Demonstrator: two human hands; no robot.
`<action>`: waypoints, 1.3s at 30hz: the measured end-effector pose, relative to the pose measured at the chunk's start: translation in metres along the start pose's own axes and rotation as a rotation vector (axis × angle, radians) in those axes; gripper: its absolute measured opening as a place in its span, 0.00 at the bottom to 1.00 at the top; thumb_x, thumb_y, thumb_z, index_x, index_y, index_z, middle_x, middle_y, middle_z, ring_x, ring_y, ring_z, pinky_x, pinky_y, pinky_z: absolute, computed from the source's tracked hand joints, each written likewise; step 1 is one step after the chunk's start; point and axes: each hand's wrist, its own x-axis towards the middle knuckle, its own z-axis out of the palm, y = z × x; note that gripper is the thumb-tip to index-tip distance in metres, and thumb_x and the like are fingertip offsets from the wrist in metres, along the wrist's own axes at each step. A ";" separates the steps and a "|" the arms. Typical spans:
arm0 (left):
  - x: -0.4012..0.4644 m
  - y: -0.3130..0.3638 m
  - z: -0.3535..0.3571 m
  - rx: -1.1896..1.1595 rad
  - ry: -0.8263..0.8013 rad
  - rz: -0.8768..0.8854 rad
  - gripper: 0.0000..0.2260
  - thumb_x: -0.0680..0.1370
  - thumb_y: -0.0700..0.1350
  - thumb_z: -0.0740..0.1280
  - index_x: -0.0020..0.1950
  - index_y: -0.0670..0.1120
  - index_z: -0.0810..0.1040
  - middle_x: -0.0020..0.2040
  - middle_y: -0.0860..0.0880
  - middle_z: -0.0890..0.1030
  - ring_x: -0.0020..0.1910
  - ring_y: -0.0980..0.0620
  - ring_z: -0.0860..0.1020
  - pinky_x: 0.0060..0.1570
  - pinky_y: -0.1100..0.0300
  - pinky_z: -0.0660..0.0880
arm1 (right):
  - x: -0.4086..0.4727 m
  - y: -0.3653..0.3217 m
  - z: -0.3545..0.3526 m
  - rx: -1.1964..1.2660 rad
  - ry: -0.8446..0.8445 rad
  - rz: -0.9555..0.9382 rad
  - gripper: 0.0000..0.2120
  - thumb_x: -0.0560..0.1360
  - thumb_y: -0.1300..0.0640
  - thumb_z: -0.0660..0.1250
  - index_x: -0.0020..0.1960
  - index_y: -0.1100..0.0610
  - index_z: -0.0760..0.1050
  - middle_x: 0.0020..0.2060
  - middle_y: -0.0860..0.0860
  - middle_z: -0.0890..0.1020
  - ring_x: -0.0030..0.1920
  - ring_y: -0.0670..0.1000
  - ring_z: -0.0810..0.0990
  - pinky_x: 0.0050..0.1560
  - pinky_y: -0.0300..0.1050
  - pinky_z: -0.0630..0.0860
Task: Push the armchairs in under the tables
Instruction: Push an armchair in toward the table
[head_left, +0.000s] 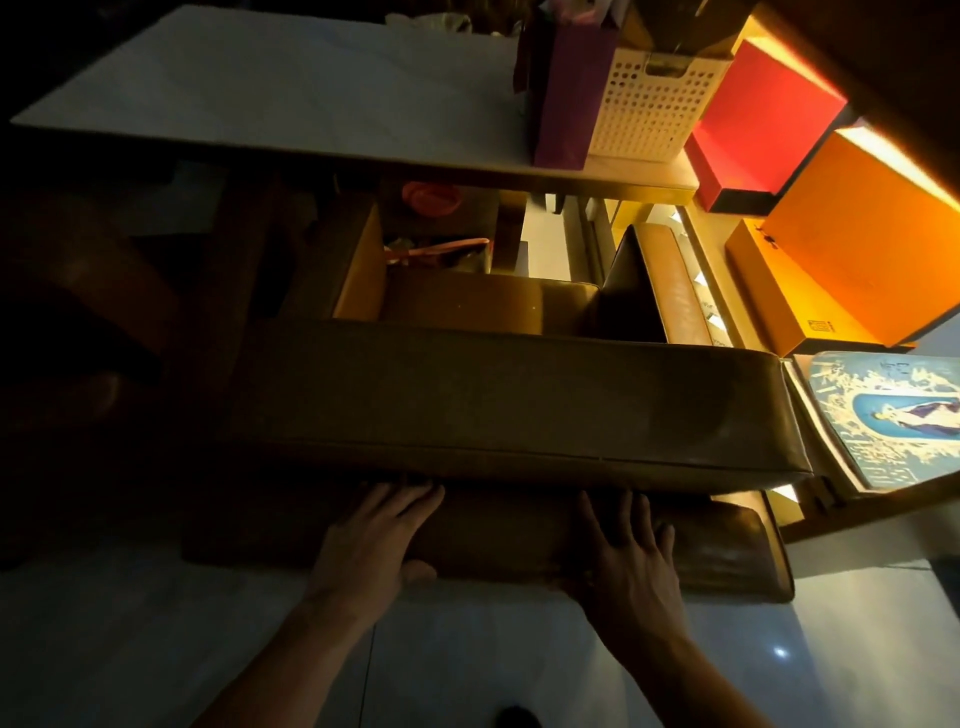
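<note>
A brown leather armchair (509, 400) stands in front of me with its wide backrest top toward me and its seat facing a white-topped table (270, 88). The front of the seat reaches under the table edge. My left hand (374, 535) lies flat on the back of the chair, fingers straight and pointing up under the backrest top. My right hand (628, 551) presses flat on the same surface further right, fingers spread. The room is dim.
On the table's right end stand a purple bag (566, 93) and a white perforated basket (654, 104). A red box (763, 124), orange boxes (862, 239) and a blue picture (893, 415) crowd the right side. A dark chair (93, 291) is at the left. The pale tiled floor (156, 639) lies below.
</note>
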 end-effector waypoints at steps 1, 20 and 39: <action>0.001 0.001 0.000 0.000 -0.001 0.001 0.38 0.72 0.61 0.71 0.78 0.62 0.56 0.75 0.63 0.61 0.73 0.54 0.59 0.64 0.50 0.69 | 0.002 0.000 0.000 0.006 0.008 -0.002 0.48 0.75 0.29 0.58 0.78 0.45 0.29 0.79 0.62 0.36 0.78 0.66 0.36 0.77 0.68 0.45; 0.088 0.000 -0.005 0.035 0.029 -0.032 0.39 0.74 0.57 0.71 0.79 0.57 0.53 0.78 0.58 0.58 0.77 0.52 0.53 0.75 0.49 0.47 | 0.087 0.016 -0.025 -0.021 0.143 -0.031 0.49 0.73 0.29 0.62 0.81 0.45 0.37 0.80 0.61 0.44 0.79 0.66 0.42 0.76 0.68 0.52; 0.115 0.002 -0.011 0.043 0.023 -0.029 0.39 0.74 0.56 0.71 0.79 0.56 0.53 0.79 0.57 0.57 0.78 0.52 0.52 0.76 0.48 0.43 | 0.118 0.024 -0.026 -0.035 0.146 -0.022 0.51 0.71 0.27 0.62 0.80 0.44 0.35 0.80 0.60 0.43 0.79 0.66 0.41 0.76 0.69 0.50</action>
